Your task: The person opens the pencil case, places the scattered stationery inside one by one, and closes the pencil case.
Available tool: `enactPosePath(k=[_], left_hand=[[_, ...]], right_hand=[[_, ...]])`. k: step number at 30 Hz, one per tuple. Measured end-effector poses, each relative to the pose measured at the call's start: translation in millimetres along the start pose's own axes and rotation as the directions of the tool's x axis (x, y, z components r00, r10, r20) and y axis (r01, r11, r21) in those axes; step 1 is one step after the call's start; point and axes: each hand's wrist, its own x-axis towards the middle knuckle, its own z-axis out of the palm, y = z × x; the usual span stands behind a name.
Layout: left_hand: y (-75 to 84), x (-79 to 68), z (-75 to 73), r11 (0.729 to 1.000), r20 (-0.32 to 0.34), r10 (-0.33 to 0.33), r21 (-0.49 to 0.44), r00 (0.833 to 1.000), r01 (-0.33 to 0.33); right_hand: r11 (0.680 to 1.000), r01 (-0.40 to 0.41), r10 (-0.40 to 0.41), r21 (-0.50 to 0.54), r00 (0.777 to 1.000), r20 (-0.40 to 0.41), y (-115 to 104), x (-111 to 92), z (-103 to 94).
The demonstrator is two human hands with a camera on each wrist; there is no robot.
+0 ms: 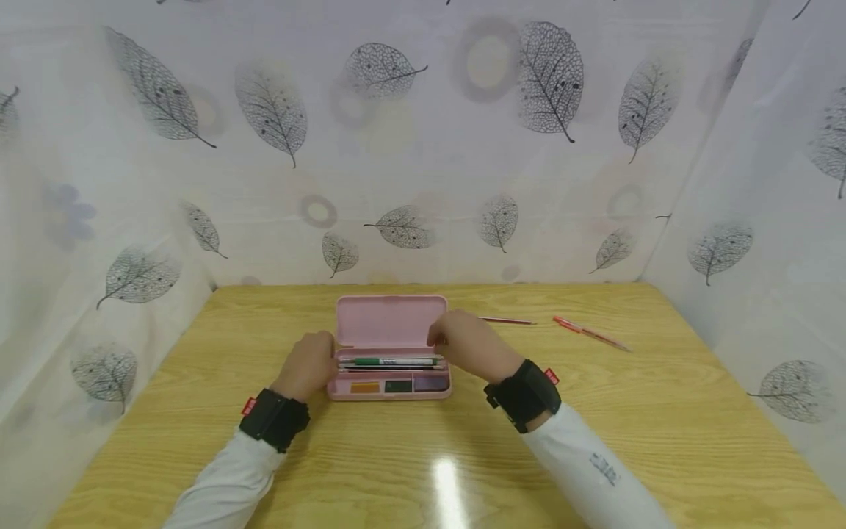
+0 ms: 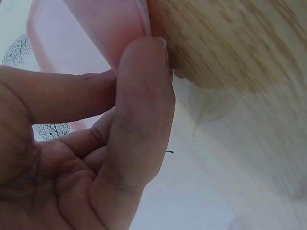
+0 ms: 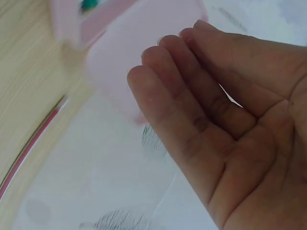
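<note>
A pink pencil case [image 1: 390,397] lies with its lid [image 1: 383,322] raised at the back. Inside it a green and white pen [image 1: 377,361] rests above thinner dark sticks. Along the front compartment sit an orange block [image 1: 365,387], a dark green block [image 1: 398,386] and a purplish piece [image 1: 431,383]. My left hand [image 1: 307,366] pinches the case's left end; the left wrist view shows thumb and fingers on the pink wall [image 2: 115,24]. At the right end, my right hand [image 1: 479,345] hovers beside the lid's lower corner, fingers loosely bent and holding nothing.
To the right of the case on the wooden table [image 1: 634,411] lie a dark red pencil [image 1: 509,320], partly behind my right hand, and an orange-red pen [image 1: 591,334]. Leaf-patterned cloth [image 1: 423,169] hangs behind and at both sides.
</note>
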Motion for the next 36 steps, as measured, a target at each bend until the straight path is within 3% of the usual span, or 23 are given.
enactPosePath(k=[14,21,27,36], left_hand=[[-1.7,-2.2,0.6,0.999,0.021,-0.026,-0.037,0.999,0.027],[-0.3,-2.1,2.1,0.999,0.023,-0.027,-0.017,0.999,0.027],[-0.1,0.0,1.1,1.0,0.022,-0.024,-0.015,0.999,0.025],[4.1,-0.7,-1.8,0.999,0.037,-0.045,-0.018,0.998,0.045]], right_hand=[[0.987,-0.14,0.149,0.081,0.981,-0.125,56.7,-35.2,-49.3],[0.951,-0.279,0.295,0.136,0.948,-0.121,85.4,-59.0,-77.0],[0.937,-0.334,0.349,0.104,0.918,-0.191,111.2,-80.4,-98.9],[0.905,-0.414,0.425,0.098,0.879,-0.217,136.2,-94.6,-106.9]])
